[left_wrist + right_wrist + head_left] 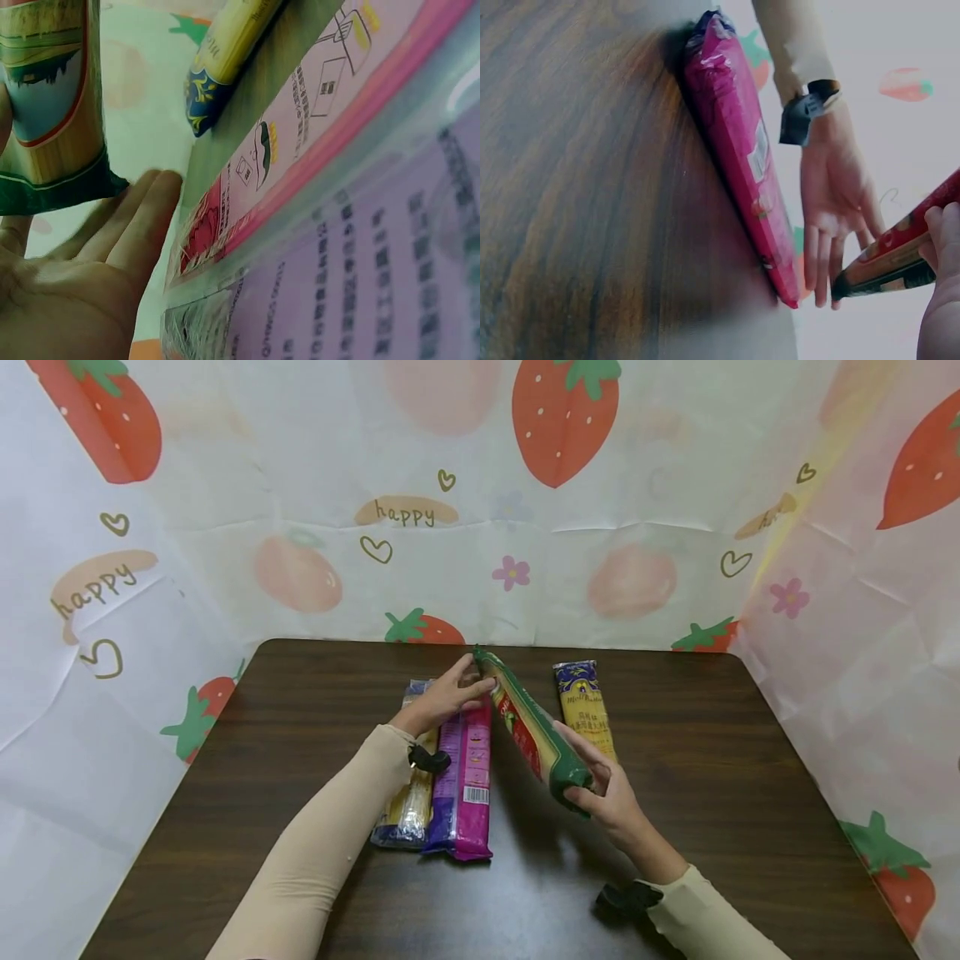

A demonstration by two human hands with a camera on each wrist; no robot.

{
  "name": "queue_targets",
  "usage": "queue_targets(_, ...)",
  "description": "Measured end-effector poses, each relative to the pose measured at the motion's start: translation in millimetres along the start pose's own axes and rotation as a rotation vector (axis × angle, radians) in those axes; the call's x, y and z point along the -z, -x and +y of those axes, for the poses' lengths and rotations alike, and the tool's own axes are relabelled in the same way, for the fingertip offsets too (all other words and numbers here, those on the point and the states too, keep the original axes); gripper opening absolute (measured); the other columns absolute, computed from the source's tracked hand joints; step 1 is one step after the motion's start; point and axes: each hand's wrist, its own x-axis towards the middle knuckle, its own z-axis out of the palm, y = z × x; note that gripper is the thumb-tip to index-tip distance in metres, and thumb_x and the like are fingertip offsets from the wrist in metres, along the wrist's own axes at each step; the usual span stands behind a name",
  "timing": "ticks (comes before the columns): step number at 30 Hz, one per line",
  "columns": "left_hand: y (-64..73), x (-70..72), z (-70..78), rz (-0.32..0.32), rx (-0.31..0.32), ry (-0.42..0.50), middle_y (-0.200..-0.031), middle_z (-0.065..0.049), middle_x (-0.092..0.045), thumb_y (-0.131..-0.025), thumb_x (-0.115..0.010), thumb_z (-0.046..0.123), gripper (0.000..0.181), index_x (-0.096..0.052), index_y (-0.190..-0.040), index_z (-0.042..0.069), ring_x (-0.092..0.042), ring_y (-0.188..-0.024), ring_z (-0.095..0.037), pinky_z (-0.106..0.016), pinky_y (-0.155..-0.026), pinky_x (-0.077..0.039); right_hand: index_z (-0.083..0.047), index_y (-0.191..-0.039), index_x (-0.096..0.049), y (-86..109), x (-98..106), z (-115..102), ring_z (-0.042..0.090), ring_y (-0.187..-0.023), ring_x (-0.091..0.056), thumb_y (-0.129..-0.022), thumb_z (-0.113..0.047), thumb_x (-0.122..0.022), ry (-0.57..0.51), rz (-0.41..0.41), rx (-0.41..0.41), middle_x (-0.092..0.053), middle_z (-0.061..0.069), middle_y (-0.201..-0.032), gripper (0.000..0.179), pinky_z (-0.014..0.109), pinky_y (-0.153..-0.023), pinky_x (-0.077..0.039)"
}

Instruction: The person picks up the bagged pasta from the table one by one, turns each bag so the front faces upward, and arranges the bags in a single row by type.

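A green-ended packet of spaghetti (528,727) with a red label is held tilted above the table. My right hand (611,793) grips its near end, thumb on one side and fingers on the other. At the far end is my left hand (450,693), its fingers extended. In the right wrist view the left hand (832,187) shows its palm and straight fingers, with the packet's tip (844,285) beside the fingertips. Below the left hand lies a pink and purple packet (474,777). A clear packet with blue ends (408,806) lies alongside, partly hidden by the left arm.
A yellow and blue pasta packet (585,710) lies at the back right, its near end behind the right hand. All this is on a dark wooden table (675,827). White sheeting (480,560) printed with strawberries stands behind the table and along both sides.
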Motion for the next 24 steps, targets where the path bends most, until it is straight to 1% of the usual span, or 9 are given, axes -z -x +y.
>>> queue_targets(1, -0.6, -0.3, -0.5, -0.01, -0.008, 0.013, -0.175, -0.027, -0.018, -0.113, -0.058, 0.022, 0.087, 0.003, -0.174, 0.017, -0.041, -0.154, -0.041, -0.054, -0.12, -0.042, 0.0, -0.167, -0.034, -0.1, 0, -1, 0.015, -0.14, -0.051, -0.102, -0.015, -0.071, -0.003, -0.001, -0.002, -0.045, -0.001, -0.166, 0.076, 0.027, -0.102, -0.056)
queue_targets(3, -1.5, -0.9, -1.3, -0.026, -0.03, 0.029, -0.172, -0.027, -0.026, -0.114, -0.056, 0.022, 0.076, -0.008, -0.173, 0.018, -0.043, -0.152, -0.042, -0.056, -0.119, -0.043, -0.003, -0.167, -0.035, -0.3, 1, -2, 0.015, -0.138, -0.053, -0.104, -0.018, -0.071, 0.005, -0.002, -0.012, -0.046, -0.001, -0.165, 0.075, 0.027, -0.1, -0.057)
queue_targets(6, -3.1, -1.6, -2.5, -0.04, -0.065, 0.04, -0.163, -0.025, -0.041, -0.115, -0.054, 0.021, 0.057, -0.025, -0.164, 0.019, -0.048, -0.148, -0.042, -0.059, -0.116, -0.046, -0.009, -0.168, -0.037, -0.8, 2, -3, 0.015, -0.134, -0.054, -0.105, -0.021, -0.07, 0.019, -0.003, -0.04, -0.049, 0.0, -0.161, 0.072, 0.027, -0.098, -0.057)
queue_targets(8, -3.2, -2.0, -2.8, -0.038, -0.075, 0.049, -0.157, -0.023, -0.047, -0.115, -0.053, 0.021, 0.048, -0.03, -0.157, 0.018, -0.052, -0.144, -0.041, -0.059, -0.114, -0.048, -0.012, -0.167, -0.04, -1.1, 4, -4, 0.015, -0.132, -0.054, -0.106, -0.023, -0.07, 0.04, -0.003, -0.058, -0.051, 0.0, -0.158, 0.069, 0.027, -0.098, -0.057)
queue_targets(10, -3.5, -2.4, -3.2, -0.035, -0.079, 0.056, -0.153, -0.022, -0.05, -0.115, -0.053, 0.021, 0.043, -0.032, -0.153, 0.018, -0.056, -0.14, -0.039, -0.058, -0.112, -0.05, -0.015, -0.166, -0.043, -0.9, 5, -5, 0.016, -0.13, -0.054, -0.106, -0.024, -0.07, 0.064, -0.008, -0.069, -0.052, 0.0, -0.155, 0.066, 0.026, -0.097, -0.056)
queue_targets(14, -3.8, -3.5, -3.1, -0.029, -0.09, 0.07, -0.144, -0.023, -0.057, -0.115, -0.054, 0.019, 0.038, -0.035, -0.148, 0.016, -0.063, -0.128, -0.033, -0.052, -0.106, -0.056, -0.011, -0.165, -0.045, -0.8, 7, -7, 0.015, -0.13, -0.055, -0.105, -0.02, -0.071, 0.143, -0.027, -0.072, -0.053, -0.003, -0.153, 0.066, 0.025, -0.098, -0.055)
queue_targets(18, -3.7, -4.3, -2.7, -0.008, -0.094, 0.068, -0.14, -0.021, -0.06, -0.115, -0.055, 0.017, 0.035, -0.038, -0.146, 0.014, -0.068, -0.119, -0.028, -0.049, -0.101, -0.059, -0.001, -0.164, -0.042, -2.1, 9, -11, 0.014, -0.129, -0.058, -0.1, -0.004, -0.074, 0.187, -0.044, -0.061, -0.056, 0.001, -0.15, 0.071, 0.025, -0.093, -0.058)
queue_targets(21, -3.8, -4.5, -2.8, 0.033, -0.097, 0.059, -0.141, -0.022, -0.061, -0.114, -0.056, 0.016, 0.037, -0.04, -0.147, 0.012, -0.068, -0.119, -0.026, -0.049, -0.103, -0.057, 0.0, -0.163, -0.041, -3.2, 9, -15, 0.015, -0.127, -0.061, -0.096, 0.004, -0.077, 0.216, -0.042, -0.043, -0.058, 0.006, -0.146, 0.076, 0.025, -0.09, -0.06)
queue_targets(24, -4.2, -4.7, -3.0, 0.079, -0.099, 0.055, -0.144, -0.023, -0.059, -0.113, -0.059, 0.017, 0.045, -0.04, -0.153, 0.01, -0.066, -0.122, -0.027, -0.051, -0.107, -0.055, -0.002, -0.165, -0.039, -3.8, 11, -17, 0.015, -0.124, -0.065, -0.093, 0.007, -0.08, 0.236, -0.04, -0.024, -0.061, 0.01, -0.14, 0.083, 0.026, -0.091, -0.061)
